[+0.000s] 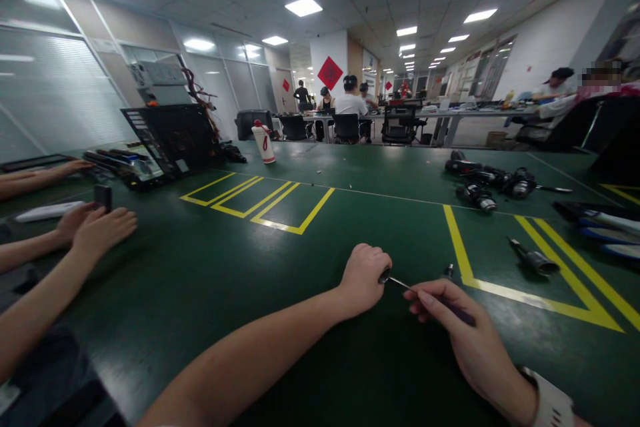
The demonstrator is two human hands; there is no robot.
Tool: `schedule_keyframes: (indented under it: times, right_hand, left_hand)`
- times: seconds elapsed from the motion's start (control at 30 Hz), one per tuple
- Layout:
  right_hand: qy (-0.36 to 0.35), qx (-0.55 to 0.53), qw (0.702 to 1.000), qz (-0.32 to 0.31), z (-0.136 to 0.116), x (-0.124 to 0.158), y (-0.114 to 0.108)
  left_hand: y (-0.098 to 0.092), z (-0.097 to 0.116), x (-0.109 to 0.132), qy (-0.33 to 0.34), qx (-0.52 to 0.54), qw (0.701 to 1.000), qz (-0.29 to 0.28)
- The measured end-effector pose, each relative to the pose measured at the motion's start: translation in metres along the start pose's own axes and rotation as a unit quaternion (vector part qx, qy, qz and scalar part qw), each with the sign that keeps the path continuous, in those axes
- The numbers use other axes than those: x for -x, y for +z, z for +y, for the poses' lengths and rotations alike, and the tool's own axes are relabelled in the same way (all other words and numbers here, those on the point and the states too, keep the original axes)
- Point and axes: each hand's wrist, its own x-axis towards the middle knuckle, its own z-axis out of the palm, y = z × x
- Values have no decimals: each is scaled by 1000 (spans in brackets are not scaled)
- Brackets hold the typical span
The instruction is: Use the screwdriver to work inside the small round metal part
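My left hand [366,280] is closed around a small dark part with a round end [385,275]; most of it is hidden in the fist. In my right hand [463,320] is a screwdriver [457,312] with a dark handle, gripped between thumb and fingers. Its thin metal shaft points left and its tip meets, or nearly meets, the round end of the part. Just behind my right hand, a small dark piece [449,271] shows, partly covered by the fingers. Farther right, a dark cylindrical part with a narrow stem [537,260] lies inside a yellow-taped area.
On the green table [225,280], several black tool-like parts [493,180] lie at the back right. A white cup [263,143] and a black panel-like case [175,140] stand at the back. At left, another person's hands [103,233] hold a small black object.
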Motion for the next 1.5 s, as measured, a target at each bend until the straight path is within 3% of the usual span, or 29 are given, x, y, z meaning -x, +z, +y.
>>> schedule_keyframes:
  times: [0.27,0.47,0.63,0.83,1.0,1.23,1.33,1.5]
  right_hand:
    - [-19,-1,999,35,3,-2,-2]
    - [18,23,997,75,6,-6,-5]
    - [44,25,995,90,6,-7,-6]
    - [39,10,993,107,6,-8,-2]
    - [47,-5,992,114,2,-7,-2]
    - [29,-64,983,168,2,-5,-4]
    - [0,-42,986,159,3,-4,-3]
    - [-30,99,989,106,0,-4,0]
  left_hand:
    - [-4,-1,-1,-47,7,999,-2]
    - [-1,-10,-2,-110,95,989,20]
    - [-2,-11,-3,-58,194,979,2]
    - [0,-10,-5,46,167,984,-48]
    - [2,-10,-6,44,143,987,-66]
    - [-2,-7,-6,26,136,986,-90]
    - [-1,-7,-5,-9,139,989,-46]
    - [0,-6,-5,-134,96,981,102]
